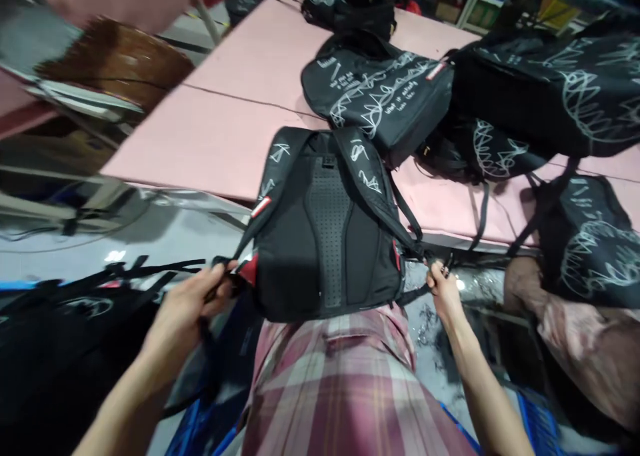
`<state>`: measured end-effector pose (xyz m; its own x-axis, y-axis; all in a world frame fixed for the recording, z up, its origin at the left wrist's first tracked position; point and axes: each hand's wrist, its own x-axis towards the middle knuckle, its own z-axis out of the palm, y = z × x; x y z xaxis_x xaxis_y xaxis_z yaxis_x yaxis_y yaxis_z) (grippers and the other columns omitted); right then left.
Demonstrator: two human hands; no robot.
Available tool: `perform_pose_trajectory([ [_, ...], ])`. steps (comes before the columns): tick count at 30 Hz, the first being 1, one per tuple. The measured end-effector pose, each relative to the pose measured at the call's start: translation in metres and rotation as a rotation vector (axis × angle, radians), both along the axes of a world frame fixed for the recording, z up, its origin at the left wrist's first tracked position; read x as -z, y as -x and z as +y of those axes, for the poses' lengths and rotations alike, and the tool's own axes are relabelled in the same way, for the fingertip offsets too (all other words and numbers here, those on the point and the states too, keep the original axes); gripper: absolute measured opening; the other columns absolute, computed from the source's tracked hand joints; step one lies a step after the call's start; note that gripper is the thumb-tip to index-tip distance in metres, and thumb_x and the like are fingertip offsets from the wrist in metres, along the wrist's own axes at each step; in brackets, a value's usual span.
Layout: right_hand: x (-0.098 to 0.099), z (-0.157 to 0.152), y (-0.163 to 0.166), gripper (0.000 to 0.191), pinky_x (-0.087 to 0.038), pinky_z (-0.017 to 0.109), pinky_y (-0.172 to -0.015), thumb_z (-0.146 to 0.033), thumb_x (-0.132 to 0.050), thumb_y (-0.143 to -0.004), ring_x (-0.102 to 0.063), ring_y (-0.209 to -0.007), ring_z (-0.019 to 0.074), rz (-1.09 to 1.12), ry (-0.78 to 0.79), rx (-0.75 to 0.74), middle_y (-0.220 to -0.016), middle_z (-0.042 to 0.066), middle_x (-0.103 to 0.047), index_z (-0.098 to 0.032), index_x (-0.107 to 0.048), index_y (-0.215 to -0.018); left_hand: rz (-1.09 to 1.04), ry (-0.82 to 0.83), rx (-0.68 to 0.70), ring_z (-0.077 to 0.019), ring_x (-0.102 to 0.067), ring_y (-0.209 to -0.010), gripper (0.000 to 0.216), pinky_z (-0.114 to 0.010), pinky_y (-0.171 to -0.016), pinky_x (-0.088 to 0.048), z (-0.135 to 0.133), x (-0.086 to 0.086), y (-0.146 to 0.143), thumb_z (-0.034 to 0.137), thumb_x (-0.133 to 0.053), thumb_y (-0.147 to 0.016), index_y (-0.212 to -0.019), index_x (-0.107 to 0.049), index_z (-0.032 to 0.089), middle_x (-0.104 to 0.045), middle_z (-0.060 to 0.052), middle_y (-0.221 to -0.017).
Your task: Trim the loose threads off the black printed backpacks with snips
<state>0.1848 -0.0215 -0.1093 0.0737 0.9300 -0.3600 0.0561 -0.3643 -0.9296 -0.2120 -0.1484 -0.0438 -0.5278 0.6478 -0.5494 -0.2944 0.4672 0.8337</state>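
Note:
A black backpack with white scribbles on its shoulder straps lies back side up, its top on the pink table edge and its lower end over my lap. My left hand is closed around the lower end of the left shoulder strap, out to the side of the bag. On the other side, my right hand pinches the right strap near its buckle. Both straps are drawn outward from the bag. Red patches show at its lower side corners.
More black scribbled backpacks crowd the back and right of the pink table. Another bag hangs over the edge at right, beside a person's clothed leg. Dark bags lie low at left. A brown sheet is beyond.

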Motion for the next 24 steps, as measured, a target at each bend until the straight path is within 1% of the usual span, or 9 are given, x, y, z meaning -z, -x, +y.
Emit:
perform_pose_trajectory([
  [2, 0.006, -0.002, -0.010, 0.034, -0.021, 0.018, -0.035, -0.049, -0.060, -0.071, -0.030, -0.036, 0.0058, -0.069, 0.014, 0.005, -0.042, -0.008, -0.042, -0.016, -0.059, -0.079, 0.424, 0.224, 0.116, -0.0105, -0.044, -0.036, 0.019, -0.019, -0.035, -0.041, -0.020, 0.006, 0.014, 0.026, -0.047, -0.080, -0.080, -0.062, 0.014, -0.044, 0.009, -0.044],
  [4, 0.002, -0.012, -0.020, 0.030, -0.029, 0.020, -0.040, -0.044, -0.061, -0.072, -0.040, -0.042, 0.0090, -0.196, -0.006, -0.005, -0.050, -0.004, -0.052, -0.016, -0.062, -0.083, 0.819, 0.357, 0.180, -0.0216, -0.061, -0.061, 0.029, -0.034, -0.053, -0.052, -0.038, 0.013, 0.025, 0.038, -0.051, -0.076, -0.090, -0.064, 0.016, -0.061, 0.002, -0.064],
  [6, -0.007, -0.028, -0.022, 0.028, -0.038, 0.023, -0.051, -0.038, -0.057, -0.075, -0.053, -0.058, 0.0137, -0.454, -0.138, -0.008, -0.073, 0.002, -0.064, -0.019, -0.064, -0.094, 1.146, 0.288, 0.293, -0.0357, -0.060, -0.093, 0.052, -0.053, -0.073, -0.049, -0.051, 0.025, 0.029, 0.051, -0.051, -0.074, -0.118, -0.053, 0.023, -0.065, -0.005, -0.104],
  [8, -0.015, -0.050, -0.012, 0.026, -0.043, 0.027, -0.065, -0.034, -0.049, -0.081, -0.059, -0.076, 0.0175, -0.701, -0.312, -0.073, -0.091, 0.006, -0.066, -0.020, -0.064, -0.097, 1.388, 0.042, 0.479, -0.0406, -0.049, -0.113, 0.071, -0.060, -0.085, -0.042, -0.055, 0.041, 0.024, 0.058, -0.046, -0.075, -0.138, -0.027, 0.032, -0.047, -0.006, -0.134],
  [10, -0.017, -0.071, 0.009, 0.026, -0.044, 0.028, -0.069, -0.034, -0.045, -0.084, -0.062, -0.079, 0.0188, -0.783, -0.384, -0.228, -0.089, 0.007, -0.067, -0.019, -0.065, -0.088, 1.447, -0.177, 0.683, -0.0404, -0.040, -0.122, 0.080, -0.059, -0.093, -0.038, -0.050, 0.059, 0.014, 0.054, -0.051, -0.075, -0.141, -0.014, 0.031, -0.032, -0.009, -0.144],
  [13, -0.013, -0.092, 0.042, 0.027, -0.043, 0.027, -0.061, -0.042, -0.050, -0.082, -0.064, -0.069, 0.0204, -0.840, -0.314, -0.412, -0.078, 0.006, -0.069, -0.018, -0.064, -0.083, 1.529, -0.273, 0.810, -0.0435, -0.028, -0.128, 0.084, -0.060, -0.095, -0.033, -0.034, 0.079, 0.003, 0.040, -0.066, -0.068, -0.138, -0.023, 0.022, -0.023, -0.020, -0.145],
  [15, -0.009, -0.097, 0.053, 0.030, -0.041, 0.027, -0.057, -0.043, -0.047, -0.083, -0.064, -0.066, 0.0219, -0.915, -0.292, -0.444, -0.075, 0.007, -0.070, -0.018, -0.064, -0.085, 1.537, -0.310, 0.824, -0.0446, -0.026, -0.128, 0.086, -0.058, -0.093, -0.035, -0.025, 0.085, 0.001, 0.036, -0.073, -0.061, -0.133, -0.030, 0.018, -0.025, -0.024, -0.141],
  [18, -0.009, -0.094, 0.049, 0.033, -0.037, 0.026, -0.055, -0.035, -0.036, -0.087, -0.063, -0.059, 0.0206, -0.991, -0.315, -0.481, -0.069, 0.007, -0.069, -0.017, -0.063, -0.086, 1.496, -0.353, 0.842, -0.0438, -0.026, -0.128, 0.088, -0.057, -0.093, -0.035, -0.020, 0.087, 0.001, 0.037, -0.077, -0.056, -0.129, -0.033, 0.018, -0.031, -0.024, -0.136],
  [24, -0.026, -0.076, 0.026, 0.033, -0.034, 0.026, -0.053, -0.034, -0.036, -0.084, -0.060, -0.057, 0.0199, -1.195, -0.384, -0.430, -0.064, 0.009, -0.066, -0.016, -0.063, -0.081, 1.435, -0.473, 0.768, -0.0428, -0.019, -0.131, 0.082, -0.058, -0.096, -0.030, -0.026, 0.094, -0.014, 0.041, -0.071, -0.063, -0.130, -0.033, 0.013, -0.024, -0.028, -0.138],
])
